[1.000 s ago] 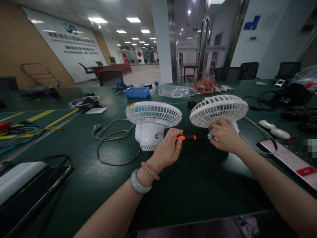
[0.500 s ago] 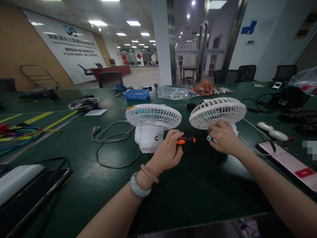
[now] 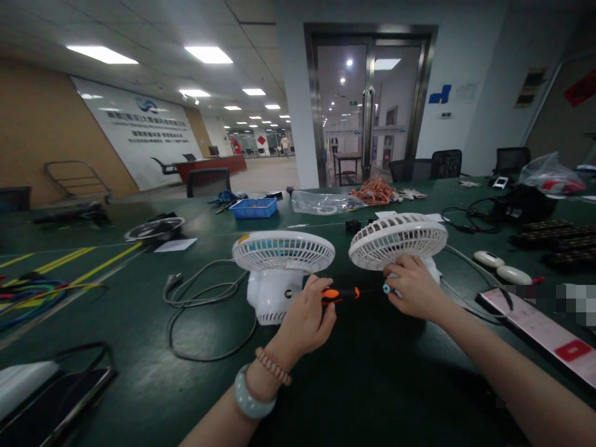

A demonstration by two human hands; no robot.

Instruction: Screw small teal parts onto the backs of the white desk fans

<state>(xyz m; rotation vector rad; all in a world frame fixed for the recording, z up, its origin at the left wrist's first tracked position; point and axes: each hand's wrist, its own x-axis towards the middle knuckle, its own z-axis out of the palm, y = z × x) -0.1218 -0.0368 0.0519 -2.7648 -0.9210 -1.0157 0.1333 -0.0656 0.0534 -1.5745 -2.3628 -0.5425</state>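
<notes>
My left hand [image 3: 305, 318] is closed round the handle of an orange-and-black screwdriver [image 3: 343, 295], its thin shaft pointing right. My right hand [image 3: 412, 287] has its fingers closed, with a small light-blue piece [image 3: 386, 288] at the fingertips, near the screwdriver's tip; whether the two touch I cannot tell. Behind that hand a white fan [image 3: 400, 241] lies with its grille tilted up, its body largely hidden. On the left another white fan [image 3: 270, 292], with light-blue blades inside its grille, sits right behind my left hand.
A grey cord with a plug [image 3: 174, 282] loops left of the fans. Farther back are a blue tray [image 3: 254, 208], a clear plastic bag [image 3: 321, 202] and a heap of orange-brown strands [image 3: 375, 192]. A phone [image 3: 542, 332] lies at the right, near two pale oval objects [image 3: 512, 274].
The view has tilted up, so the table and both hands sit lower in the picture. Both hands keep their holds, the screwdriver still pointing toward the light-blue piece.
</notes>
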